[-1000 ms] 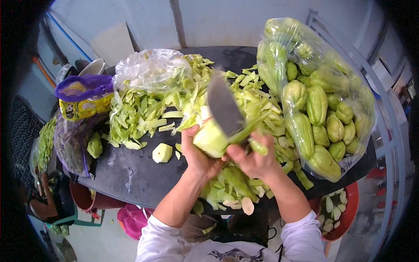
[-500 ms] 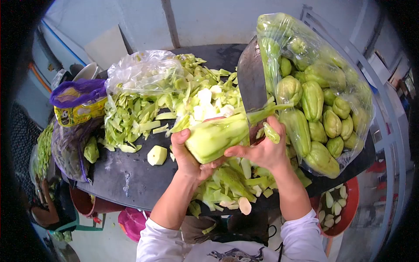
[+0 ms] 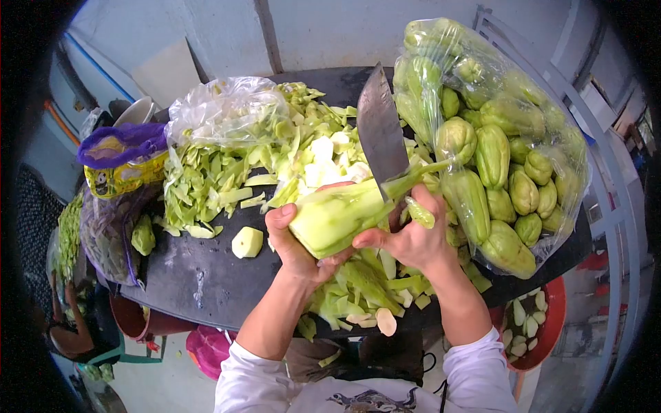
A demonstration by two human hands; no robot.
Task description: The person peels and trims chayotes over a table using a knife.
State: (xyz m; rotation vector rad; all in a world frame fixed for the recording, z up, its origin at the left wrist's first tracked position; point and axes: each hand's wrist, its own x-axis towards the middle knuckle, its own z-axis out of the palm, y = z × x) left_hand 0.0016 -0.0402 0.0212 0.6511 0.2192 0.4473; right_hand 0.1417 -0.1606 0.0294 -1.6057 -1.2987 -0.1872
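A pale green peeled chayote (image 3: 337, 224) with a flat-cut end is held sideways above the table. My left hand (image 3: 295, 248) is wrapped round its left end, thumb on top. My right hand (image 3: 418, 234) is closed round a large knife (image 3: 381, 131), whose handle is mostly hidden in the fingers. The broad, dark blade points up and away, and its lower edge meets the chayote's right side. A strip of peel (image 3: 413, 180) lies against the blade's right face. A small green sliver (image 3: 419, 214) sits on my right fingers.
A clear bag of whole chayotes (image 3: 523, 172) stands at the right. Peelings (image 3: 213, 179) cover the dark table (image 3: 179, 282), partly under a plastic bag (image 3: 231, 110). A cut chunk (image 3: 247, 242) lies left of my hands. Below right is a red bucket (image 3: 556, 310). Another person's arm (image 3: 77, 320) shows far left.
The knife has moved left, its edge now further along the chayote, and the blade leans more to the left. The peel strip has moved left with it. My left hand keeps its hold.
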